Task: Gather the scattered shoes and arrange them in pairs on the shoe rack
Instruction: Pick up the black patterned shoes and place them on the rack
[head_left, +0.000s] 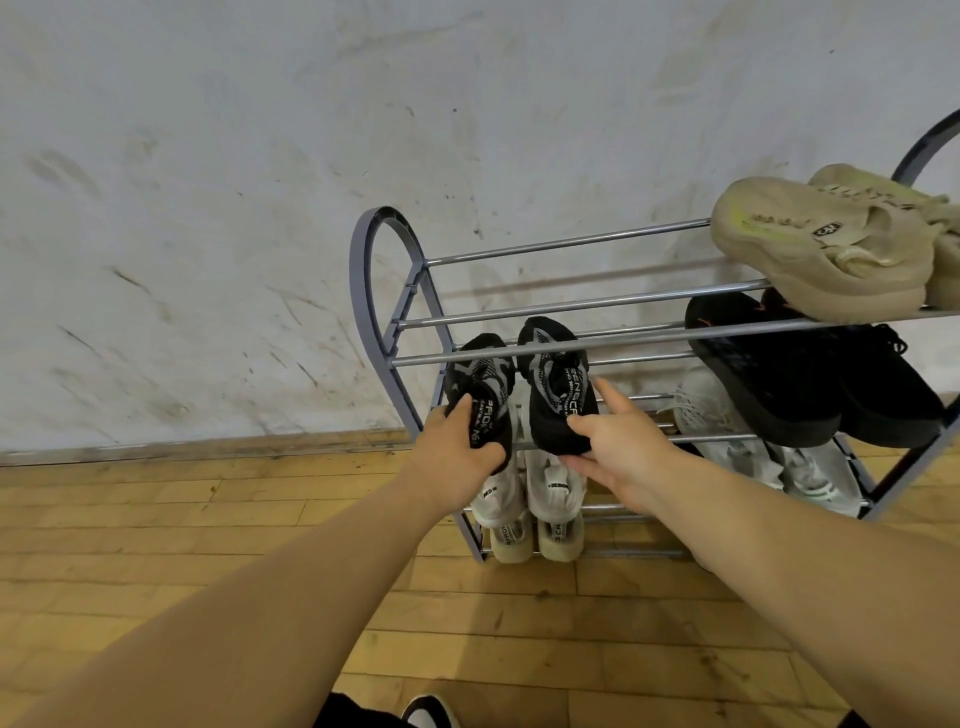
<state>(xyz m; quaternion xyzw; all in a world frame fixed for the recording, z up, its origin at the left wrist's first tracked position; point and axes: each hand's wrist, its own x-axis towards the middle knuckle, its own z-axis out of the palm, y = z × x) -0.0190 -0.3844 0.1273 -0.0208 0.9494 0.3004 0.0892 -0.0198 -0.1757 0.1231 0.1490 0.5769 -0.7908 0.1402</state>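
Note:
A grey metal shoe rack (387, 291) stands against the wall. My left hand (452, 457) grips the heel of one black-and-grey sneaker (480, 376). My right hand (618, 447) grips the heel of its match (556, 369). Both sneakers lie toes inward, side by side, at the left end of the second tier. A beige pair (826, 254) sits on the top tier at the right. A black pair (789, 374) rests on the second tier at the right.
White sneakers (550, 493) sit under my hands on a lower tier, a cream pair (558, 538) below them, and pale grey shoes (727, 431) at the lower right. The scuffed white wall (208, 208) is behind. Wooden floor (519, 623) lies in front.

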